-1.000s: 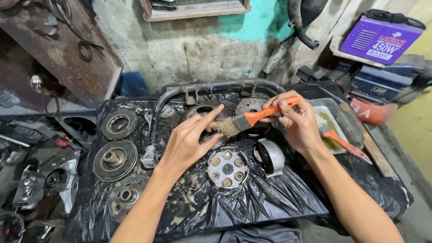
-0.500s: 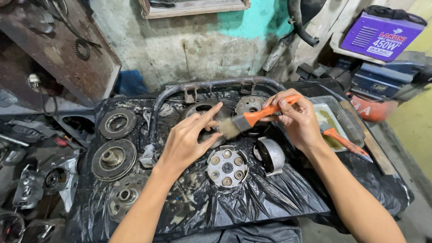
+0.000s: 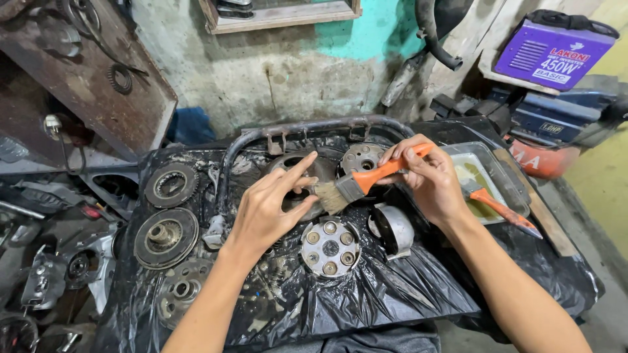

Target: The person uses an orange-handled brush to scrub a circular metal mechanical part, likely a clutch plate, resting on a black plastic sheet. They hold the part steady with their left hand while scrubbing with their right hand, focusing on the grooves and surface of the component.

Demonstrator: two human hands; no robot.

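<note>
Currently the right hand (image 3: 428,180) is closed around the orange handle of a brush (image 3: 356,185), fingers wrapped near the ferrule, with the bristles pointing left toward a round metal part (image 3: 302,171) on the table (image 3: 366,294). The left hand (image 3: 268,212) rests on that part with the fingers spread and half open, index finger extended, thumb against the near rim; it steadies the part and grips nothing fully.

The part lies flat on black plastic sheeting (image 3: 392,287), just inside a bent steel tube (image 3: 314,125). A slotted disc (image 3: 362,157) lies beside it on the right, a roller plate (image 3: 330,247) lies near its front edge, and a small drum (image 3: 392,227) lies on its side right of the plate. Three more discs (image 3: 165,236) lie well apart on the left.

A tray (image 3: 487,163) of yellowish liquid stands right of the right hand, with a second brush (image 3: 497,206) laid across it.

For a good result, judging from the layout:
- Keep the left fingers clear of the bristle path.
- Hold the part firmly against the sheeting so it does not spin under the strokes.
- Work the bristle tips into recesses, short strokes, light pressure.
- Reload from the tray sparingly to limit dripping.
</note>
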